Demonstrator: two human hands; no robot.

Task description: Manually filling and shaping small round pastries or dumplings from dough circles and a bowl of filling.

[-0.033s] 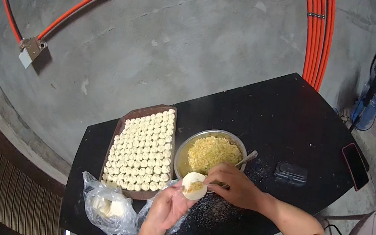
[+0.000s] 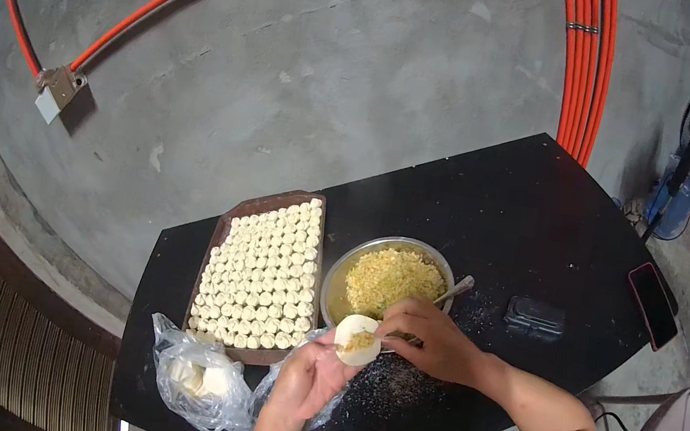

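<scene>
My left hand [image 2: 310, 383] is closed under a round, pale dumpling wrapper [image 2: 359, 356], supporting it at the near edge of the bowl. A small heap of yellowish filling [image 2: 358, 342] lies on the wrapper. At the wrapper's right edge, my right hand [image 2: 430, 341] is closed in a pinch. Something thin and light shows below its fingertips, too small to name. Beyond both hands is a metal bowl [image 2: 337, 271] of chopped yellow filling [image 2: 394, 280], with a spoon handle [image 2: 456, 292] leaning over its right rim.
Left of the bowl, a brown tray [image 2: 204, 269] holds rows of small pleated dumplings [image 2: 261, 275]. A clear plastic bag [image 2: 163, 359] with pale wrappers [image 2: 198, 379] lies before it. A dark plastic box [image 2: 535, 316] and a phone [image 2: 653, 302] are at right on the black table [image 2: 494, 205].
</scene>
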